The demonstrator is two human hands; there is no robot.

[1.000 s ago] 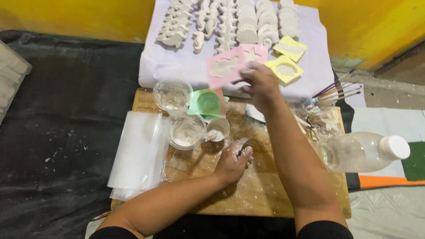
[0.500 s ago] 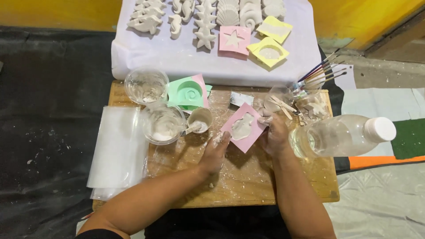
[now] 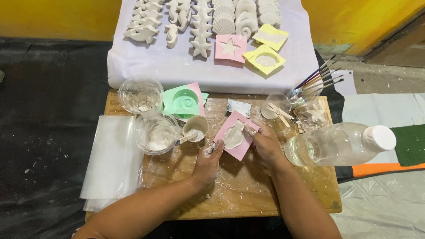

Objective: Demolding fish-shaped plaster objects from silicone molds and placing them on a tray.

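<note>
A pink square mould (image 3: 236, 135) filled with white plaster lies tilted on the wooden board (image 3: 248, 194). My left hand (image 3: 208, 163) grips its lower left edge with plaster-dusted fingers. My right hand (image 3: 265, 144) holds its right edge. Just left of the mould stands a small cup (image 3: 196, 128) of white mix with a stirrer, beside a clear plastic cup (image 3: 156, 132) smeared with plaster.
A green shell mould (image 3: 183, 102) and another clear cup (image 3: 140, 94) sit at the board's back. A water bottle (image 3: 341, 144) lies on the right, near brushes (image 3: 316, 79). White plaster casts (image 3: 201, 22), pink star mould (image 3: 230, 48) and yellow moulds (image 3: 264, 58) rest on a white cloth. Plastic sheets (image 3: 110, 159) lie left.
My right hand fetched the pink mould from the white cloth down to the board. Both hands now hold it in front of me; the view has shifted downward.
</note>
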